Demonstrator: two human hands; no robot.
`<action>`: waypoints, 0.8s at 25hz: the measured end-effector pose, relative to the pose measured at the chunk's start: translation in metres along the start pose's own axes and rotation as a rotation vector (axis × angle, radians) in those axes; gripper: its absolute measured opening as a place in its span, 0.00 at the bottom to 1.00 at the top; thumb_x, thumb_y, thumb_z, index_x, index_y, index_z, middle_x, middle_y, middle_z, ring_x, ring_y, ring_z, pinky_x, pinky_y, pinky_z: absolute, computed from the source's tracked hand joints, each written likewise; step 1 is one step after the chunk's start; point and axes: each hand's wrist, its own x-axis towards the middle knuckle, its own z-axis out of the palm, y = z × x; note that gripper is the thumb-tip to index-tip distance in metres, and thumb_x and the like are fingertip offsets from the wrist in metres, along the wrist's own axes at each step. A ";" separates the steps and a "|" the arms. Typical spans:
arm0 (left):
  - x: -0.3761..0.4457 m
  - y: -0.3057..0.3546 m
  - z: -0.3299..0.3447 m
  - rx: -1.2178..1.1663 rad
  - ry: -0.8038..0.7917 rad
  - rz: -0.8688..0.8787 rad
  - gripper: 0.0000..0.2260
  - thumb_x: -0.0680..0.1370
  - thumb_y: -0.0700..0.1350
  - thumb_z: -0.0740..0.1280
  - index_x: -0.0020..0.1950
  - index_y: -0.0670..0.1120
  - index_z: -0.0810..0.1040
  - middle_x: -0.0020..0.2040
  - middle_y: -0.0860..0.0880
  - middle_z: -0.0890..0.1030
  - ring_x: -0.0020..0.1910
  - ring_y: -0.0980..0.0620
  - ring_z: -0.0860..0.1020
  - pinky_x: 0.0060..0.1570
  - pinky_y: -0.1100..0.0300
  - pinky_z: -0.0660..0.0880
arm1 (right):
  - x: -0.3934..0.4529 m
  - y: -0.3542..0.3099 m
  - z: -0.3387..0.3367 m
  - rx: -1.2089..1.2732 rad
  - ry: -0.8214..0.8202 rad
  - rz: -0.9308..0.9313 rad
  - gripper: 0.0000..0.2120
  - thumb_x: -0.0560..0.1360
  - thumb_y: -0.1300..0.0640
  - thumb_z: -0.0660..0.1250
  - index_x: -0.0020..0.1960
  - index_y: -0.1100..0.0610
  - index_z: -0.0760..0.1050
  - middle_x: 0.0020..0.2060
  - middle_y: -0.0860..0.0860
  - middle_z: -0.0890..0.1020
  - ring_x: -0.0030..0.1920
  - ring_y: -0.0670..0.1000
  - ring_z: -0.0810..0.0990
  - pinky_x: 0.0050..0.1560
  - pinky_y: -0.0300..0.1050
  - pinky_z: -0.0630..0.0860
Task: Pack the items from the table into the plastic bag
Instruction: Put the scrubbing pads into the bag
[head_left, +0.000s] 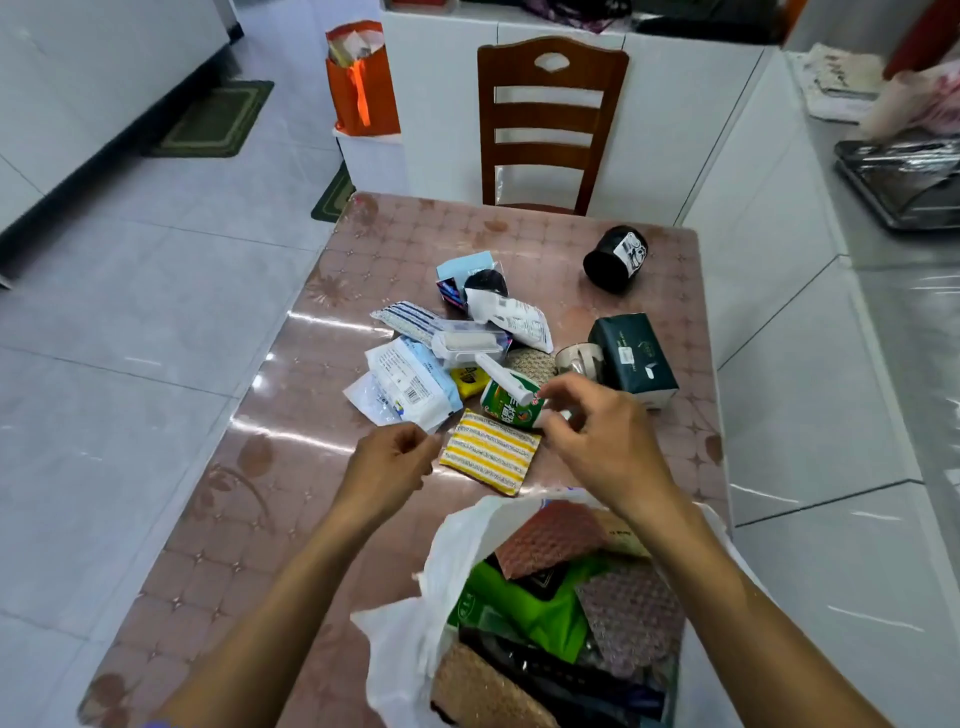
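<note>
pink floral plastic covers the bench (249, 519), pale floor tiles to the left of it. nearest the camera, one white plastic bag (410, 639) stands open at the bench's near edge, already stuffed: a reddish waffle cloth, a green packet, a bubbled purple-grey sheet and a woven brown pad all show inside, and what writing there is on them is too small to read.

just beyond the bag, two bare hands. the left hand (387, 467) hovers with fingers curled loosely inward, holding nothing that i can make out. the right hand (602, 441) reaches over the bag with thumb and fingertips drawn close together at the green and white tube (506, 408); whether they actually pinch it, i cannot tell. the tube carries printed characters, not legible.

between the hands lies one yellow-and-white striped sponge cloth (491, 457), flat on the bench. behind it sits the pile: a white pack with a barcode (410, 389), a clear box holding a white roller (470, 343), a white pouch with small print (524, 319), a small yellow packet (467, 382). to the right, one dark green tissue pack (631, 356), its label unreadable. further back, one black cup (615, 257) lies on its side. at the far edge stands one wooden chair (550, 124), and on the floor one orange bag (361, 83).
</note>
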 end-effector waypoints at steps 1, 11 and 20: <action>0.024 -0.023 0.014 0.184 -0.059 -0.034 0.10 0.76 0.51 0.68 0.52 0.47 0.80 0.51 0.46 0.82 0.48 0.48 0.80 0.45 0.55 0.77 | 0.021 0.011 0.011 -0.097 -0.074 0.070 0.12 0.74 0.55 0.67 0.58 0.49 0.77 0.50 0.47 0.84 0.47 0.49 0.82 0.46 0.49 0.81; 0.072 -0.132 0.073 0.712 -0.294 -0.023 0.58 0.55 0.56 0.79 0.74 0.61 0.43 0.73 0.42 0.46 0.71 0.25 0.48 0.57 0.33 0.71 | 0.098 0.114 0.074 -0.627 -0.459 0.299 0.19 0.72 0.56 0.68 0.62 0.51 0.72 0.58 0.57 0.80 0.56 0.60 0.80 0.55 0.52 0.77; 0.075 -0.134 0.076 0.776 -0.334 -0.056 0.58 0.61 0.56 0.79 0.76 0.59 0.38 0.77 0.40 0.38 0.73 0.25 0.40 0.62 0.30 0.67 | 0.100 0.109 0.100 -0.647 -0.622 0.385 0.24 0.70 0.46 0.70 0.63 0.54 0.73 0.56 0.55 0.81 0.56 0.57 0.80 0.51 0.48 0.75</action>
